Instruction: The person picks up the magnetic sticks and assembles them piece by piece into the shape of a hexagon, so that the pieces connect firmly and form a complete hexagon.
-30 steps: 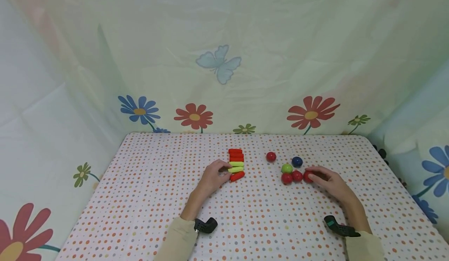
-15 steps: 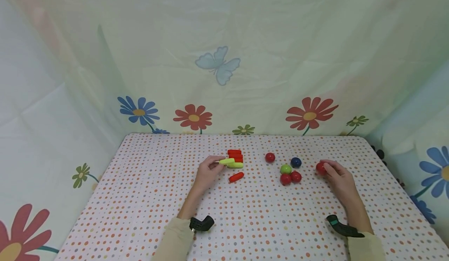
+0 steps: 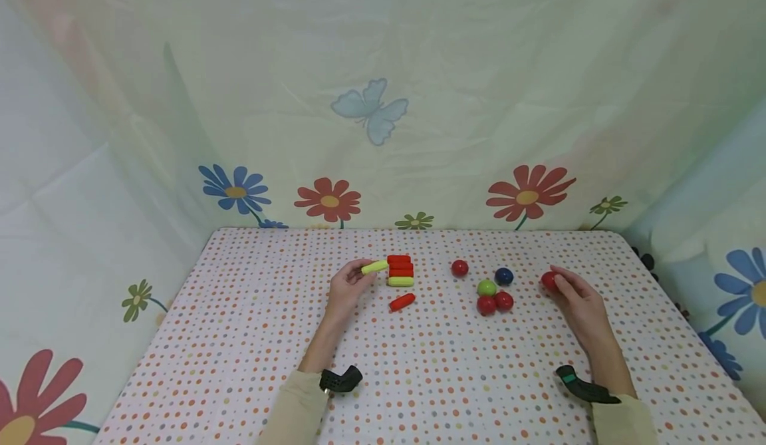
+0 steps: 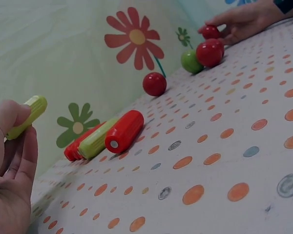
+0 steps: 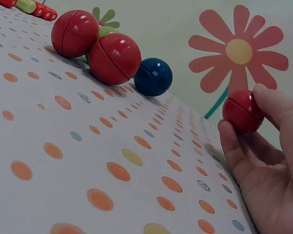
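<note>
- Left hand (image 3: 346,292) first: gripping the yellow stick (image 3: 374,267), pinched between thumb and fingers!
- Gone from the row (image 3: 401,271) since a second ago, when still lying there under those fingertips; now out to the left of it.
- Half a second ago showing in front of the row's left ends; drawn further left since, and a touch farther from the person.
- Seen against the curtain (image 4: 49,68) in the left wrist view, apart from the row.
- Remaining in the row, side by side on the dotted table (image 3: 461,378): three red sticks (image 3: 399,259) at the far end, then the other yellow stick (image 3: 401,282), nearest the person.
- Lying aslant just on the person's side of the row, hardly changed: the loose red stick (image 3: 402,302).
- Across to the right hand (image 3: 577,302): gripping the red ball (image 3: 550,281), likewise between thumb and fingers.
- Right beside the cluster a second ago, now pulled off to the right and well apart from it; only nudged slightly over the last half second.
- Staying put in the cluster: two front red balls (image 3: 505,300), with the green ball (image 3: 487,287) just behind and the blue ball (image 3: 504,276) farther back. Can't tell exactly which touch.
- Also unmoved, near the cluster on the side toward the sticks: the lone red ball (image 3: 459,268).
</note>
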The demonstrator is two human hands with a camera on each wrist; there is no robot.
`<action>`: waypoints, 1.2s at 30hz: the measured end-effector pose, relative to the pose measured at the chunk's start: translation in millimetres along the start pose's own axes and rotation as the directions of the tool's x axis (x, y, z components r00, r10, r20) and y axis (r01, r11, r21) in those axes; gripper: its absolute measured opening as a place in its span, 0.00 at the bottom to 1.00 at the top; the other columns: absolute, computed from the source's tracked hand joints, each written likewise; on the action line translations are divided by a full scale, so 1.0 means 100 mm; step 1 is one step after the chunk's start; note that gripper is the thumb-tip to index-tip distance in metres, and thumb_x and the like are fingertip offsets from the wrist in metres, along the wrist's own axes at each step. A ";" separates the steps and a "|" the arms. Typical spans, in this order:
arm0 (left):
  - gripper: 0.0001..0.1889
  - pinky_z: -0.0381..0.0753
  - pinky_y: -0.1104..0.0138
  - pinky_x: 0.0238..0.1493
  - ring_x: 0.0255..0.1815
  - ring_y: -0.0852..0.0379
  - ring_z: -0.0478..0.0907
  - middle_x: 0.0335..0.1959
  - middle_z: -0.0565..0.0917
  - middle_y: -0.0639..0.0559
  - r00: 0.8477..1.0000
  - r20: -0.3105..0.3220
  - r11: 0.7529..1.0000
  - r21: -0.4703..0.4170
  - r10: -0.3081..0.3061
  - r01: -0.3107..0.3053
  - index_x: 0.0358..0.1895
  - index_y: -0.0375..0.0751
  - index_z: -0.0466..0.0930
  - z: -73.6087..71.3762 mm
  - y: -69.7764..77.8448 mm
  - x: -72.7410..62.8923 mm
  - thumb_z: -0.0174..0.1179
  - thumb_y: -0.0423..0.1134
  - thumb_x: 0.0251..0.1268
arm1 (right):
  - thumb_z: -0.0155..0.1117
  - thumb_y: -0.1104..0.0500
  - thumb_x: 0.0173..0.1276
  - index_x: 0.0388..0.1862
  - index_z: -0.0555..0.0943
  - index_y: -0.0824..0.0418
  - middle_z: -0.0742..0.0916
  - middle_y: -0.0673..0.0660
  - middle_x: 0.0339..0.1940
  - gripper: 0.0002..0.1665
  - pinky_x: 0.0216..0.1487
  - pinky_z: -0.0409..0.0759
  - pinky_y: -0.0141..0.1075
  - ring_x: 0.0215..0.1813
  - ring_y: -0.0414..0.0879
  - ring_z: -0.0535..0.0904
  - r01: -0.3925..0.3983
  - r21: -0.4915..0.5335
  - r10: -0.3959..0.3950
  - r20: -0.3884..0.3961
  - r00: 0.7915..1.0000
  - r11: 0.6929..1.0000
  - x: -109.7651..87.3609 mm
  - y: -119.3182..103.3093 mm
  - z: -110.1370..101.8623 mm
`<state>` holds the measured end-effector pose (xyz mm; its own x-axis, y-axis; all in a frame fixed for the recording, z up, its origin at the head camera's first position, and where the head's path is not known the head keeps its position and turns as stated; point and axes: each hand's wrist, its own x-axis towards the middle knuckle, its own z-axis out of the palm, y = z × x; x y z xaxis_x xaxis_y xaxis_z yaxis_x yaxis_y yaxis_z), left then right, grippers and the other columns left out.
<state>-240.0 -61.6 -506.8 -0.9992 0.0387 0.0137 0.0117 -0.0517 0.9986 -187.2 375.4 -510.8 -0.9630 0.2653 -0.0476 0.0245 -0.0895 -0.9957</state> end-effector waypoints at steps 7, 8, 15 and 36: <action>0.18 0.80 0.74 0.49 0.52 0.58 0.79 0.56 0.81 0.49 0.999 -0.026 0.999 -0.025 -0.024 0.023 0.56 0.45 0.78 -0.01 0.00 0.00 0.64 0.40 0.62 | 0.61 0.52 0.69 0.72 0.66 0.58 0.70 0.44 0.63 0.35 0.50 0.78 0.20 0.48 0.24 0.80 0.045 0.127 -0.048 0.020 0.999 0.991 0.02 0.00 0.01; 0.18 0.81 0.73 0.48 0.51 0.58 0.80 0.55 0.81 0.49 0.999 -0.036 0.999 -0.025 -0.027 0.026 0.56 0.46 0.79 -0.01 0.00 0.00 0.64 0.41 0.63 | 0.62 0.53 0.69 0.72 0.67 0.58 0.70 0.44 0.62 0.35 0.49 0.79 0.20 0.48 0.25 0.81 0.048 0.130 -0.051 0.022 0.998 0.990 0.02 0.00 0.01; 0.18 0.79 0.72 0.42 0.41 0.59 0.79 0.52 0.82 0.51 0.998 -0.054 0.999 -0.026 -0.037 0.036 0.56 0.51 0.81 -0.03 -0.02 0.00 0.64 0.45 0.63 | 0.65 0.57 0.67 0.73 0.65 0.59 0.72 0.42 0.53 0.37 0.47 0.79 0.20 0.46 0.27 0.81 0.043 0.080 -0.044 0.006 0.999 0.996 0.01 0.00 0.02; 0.17 0.80 0.75 0.46 0.48 0.59 0.79 0.54 0.80 0.48 0.996 -0.037 0.993 -0.084 0.075 -0.078 0.53 0.44 0.80 -0.02 -0.01 -0.01 0.67 0.41 0.61 | 0.61 0.57 0.70 0.74 0.62 0.63 0.71 0.42 0.54 0.37 0.49 0.78 0.19 0.49 0.27 0.79 0.096 0.052 -0.095 -0.007 0.995 0.994 0.00 0.00 0.05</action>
<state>-238.9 -63.8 -507.9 -0.9962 -0.0020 0.0868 0.0862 -0.1380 0.9867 -188.8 370.1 -510.8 -0.9592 0.2789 0.0471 -0.0816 -0.1133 -0.9902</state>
